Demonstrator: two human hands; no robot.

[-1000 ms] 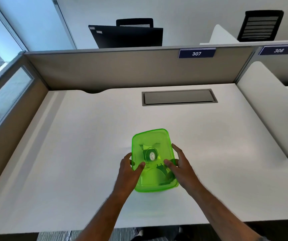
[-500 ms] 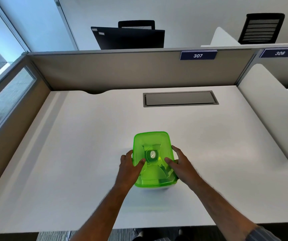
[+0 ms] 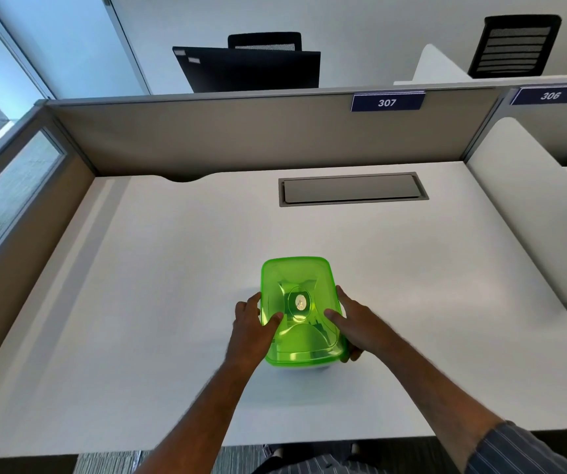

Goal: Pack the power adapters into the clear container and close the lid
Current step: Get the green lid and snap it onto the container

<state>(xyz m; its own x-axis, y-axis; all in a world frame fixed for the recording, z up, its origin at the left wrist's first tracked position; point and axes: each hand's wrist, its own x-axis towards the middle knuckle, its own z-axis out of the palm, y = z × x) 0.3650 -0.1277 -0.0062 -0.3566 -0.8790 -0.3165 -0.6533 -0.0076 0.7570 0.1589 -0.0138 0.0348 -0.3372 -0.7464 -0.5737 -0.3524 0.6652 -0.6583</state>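
Both our hands, left hand and right hand, grip one translucent green lidded plastic container, thumbs on its lid, near the white desk's front edge; bare desktop surrounds it.

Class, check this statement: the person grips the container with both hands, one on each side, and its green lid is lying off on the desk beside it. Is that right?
One detail is wrong. The head view shows the green lid on top of the container, not on the desk. The rest holds: the left hand and right hand grip it, one on each side.
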